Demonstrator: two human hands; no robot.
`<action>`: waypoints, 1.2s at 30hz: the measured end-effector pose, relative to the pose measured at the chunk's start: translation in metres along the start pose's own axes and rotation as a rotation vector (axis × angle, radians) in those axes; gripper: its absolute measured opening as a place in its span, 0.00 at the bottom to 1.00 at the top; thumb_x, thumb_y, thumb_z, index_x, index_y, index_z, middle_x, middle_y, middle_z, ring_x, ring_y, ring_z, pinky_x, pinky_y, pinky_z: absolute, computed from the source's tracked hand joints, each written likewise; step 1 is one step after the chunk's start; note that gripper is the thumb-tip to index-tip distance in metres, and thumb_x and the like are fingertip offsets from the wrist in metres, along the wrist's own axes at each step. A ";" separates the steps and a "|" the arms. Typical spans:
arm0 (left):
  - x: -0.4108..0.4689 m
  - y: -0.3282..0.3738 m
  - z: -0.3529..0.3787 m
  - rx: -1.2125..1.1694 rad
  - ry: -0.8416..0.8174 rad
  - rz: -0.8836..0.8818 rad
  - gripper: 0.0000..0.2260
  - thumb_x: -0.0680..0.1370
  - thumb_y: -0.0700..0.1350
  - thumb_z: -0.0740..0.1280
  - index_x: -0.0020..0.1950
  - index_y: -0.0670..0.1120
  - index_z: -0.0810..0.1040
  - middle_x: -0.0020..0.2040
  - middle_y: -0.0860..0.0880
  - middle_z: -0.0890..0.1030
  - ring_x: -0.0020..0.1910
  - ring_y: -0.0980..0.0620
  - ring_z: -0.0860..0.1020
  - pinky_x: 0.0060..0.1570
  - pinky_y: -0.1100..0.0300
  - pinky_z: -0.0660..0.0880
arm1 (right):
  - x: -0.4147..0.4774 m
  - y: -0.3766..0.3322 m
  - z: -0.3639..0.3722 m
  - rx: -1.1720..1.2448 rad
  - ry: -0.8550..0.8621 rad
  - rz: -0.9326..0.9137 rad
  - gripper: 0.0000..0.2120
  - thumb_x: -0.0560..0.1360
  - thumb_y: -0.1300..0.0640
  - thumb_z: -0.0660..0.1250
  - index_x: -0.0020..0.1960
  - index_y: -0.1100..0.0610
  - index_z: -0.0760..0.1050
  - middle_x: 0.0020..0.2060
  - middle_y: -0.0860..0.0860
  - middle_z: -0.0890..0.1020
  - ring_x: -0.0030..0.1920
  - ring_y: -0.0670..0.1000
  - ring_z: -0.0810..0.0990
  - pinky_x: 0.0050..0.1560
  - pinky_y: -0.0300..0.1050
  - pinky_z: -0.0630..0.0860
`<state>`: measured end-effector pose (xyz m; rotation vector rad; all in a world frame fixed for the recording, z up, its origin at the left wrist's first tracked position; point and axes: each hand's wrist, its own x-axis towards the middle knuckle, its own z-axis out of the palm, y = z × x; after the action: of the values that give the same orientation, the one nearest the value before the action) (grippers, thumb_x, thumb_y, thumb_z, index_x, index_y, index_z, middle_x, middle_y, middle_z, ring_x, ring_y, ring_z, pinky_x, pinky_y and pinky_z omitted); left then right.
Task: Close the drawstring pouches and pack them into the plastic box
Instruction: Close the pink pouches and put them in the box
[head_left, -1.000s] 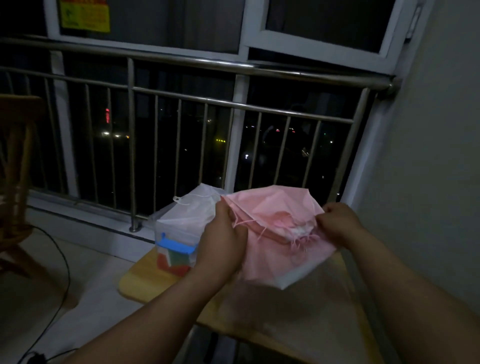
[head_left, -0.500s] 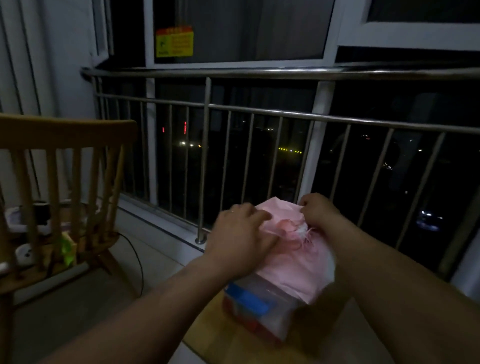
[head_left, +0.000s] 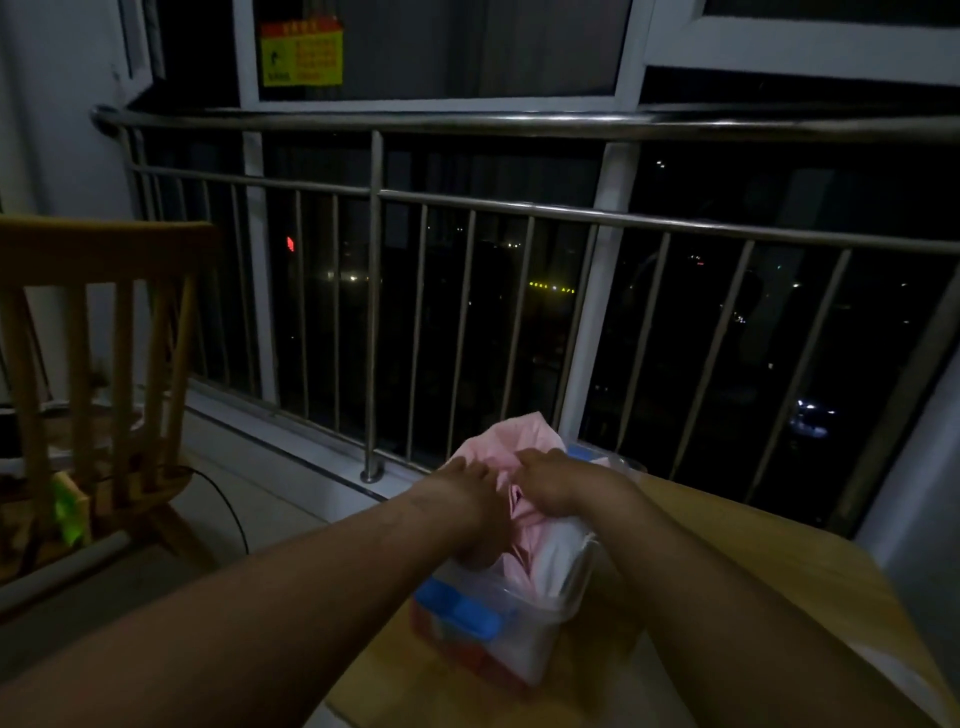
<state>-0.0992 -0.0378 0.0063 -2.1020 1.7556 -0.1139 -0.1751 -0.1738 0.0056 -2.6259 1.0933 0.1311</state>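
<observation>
Pressing down: left hand (head_left: 470, 506) and right hand (head_left: 553, 480) both closed on the pink pouch (head_left: 511, 449), which sits bunched in the mouth of the plastic box (head_left: 498, 631) on the worktop (head_left: 779, 561). Judgement: push evenly, tuck fabric inside the rim so nothing snags. Dim light; fingertips, drawstring and box contents beneath cannot be made out; a white pouch (head_left: 558, 558) shows partly.

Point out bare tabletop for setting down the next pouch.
Bare wood on the table right of the plastic box, toward the wall, and a strip in front of it. Crowded: box mouth, filled by the pink pouch and both hands, left, right.
</observation>
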 end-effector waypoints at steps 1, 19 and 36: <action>0.002 0.004 -0.001 0.007 -0.026 0.010 0.36 0.82 0.57 0.63 0.84 0.46 0.49 0.84 0.41 0.49 0.83 0.41 0.48 0.81 0.41 0.48 | 0.002 -0.003 0.001 -0.084 -0.037 -0.010 0.28 0.86 0.47 0.54 0.83 0.55 0.57 0.81 0.58 0.61 0.78 0.61 0.62 0.78 0.57 0.60; -0.016 0.007 -0.024 -0.482 -0.062 0.030 0.20 0.84 0.55 0.63 0.71 0.45 0.74 0.66 0.42 0.78 0.63 0.43 0.77 0.57 0.54 0.70 | -0.013 -0.003 -0.015 -0.094 0.154 0.001 0.20 0.83 0.44 0.55 0.62 0.55 0.79 0.59 0.56 0.82 0.56 0.58 0.80 0.60 0.55 0.78; -0.046 0.132 -0.066 -0.771 0.492 0.138 0.20 0.82 0.45 0.64 0.75 0.48 0.72 0.72 0.47 0.74 0.68 0.48 0.75 0.66 0.55 0.72 | -0.183 0.143 0.003 0.128 0.469 0.151 0.18 0.85 0.42 0.53 0.47 0.51 0.77 0.44 0.50 0.80 0.46 0.52 0.79 0.51 0.53 0.78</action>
<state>-0.2517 -0.0281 0.0295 -2.6128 2.5342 0.1205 -0.4057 -0.1446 0.0052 -2.5184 1.3906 -0.5320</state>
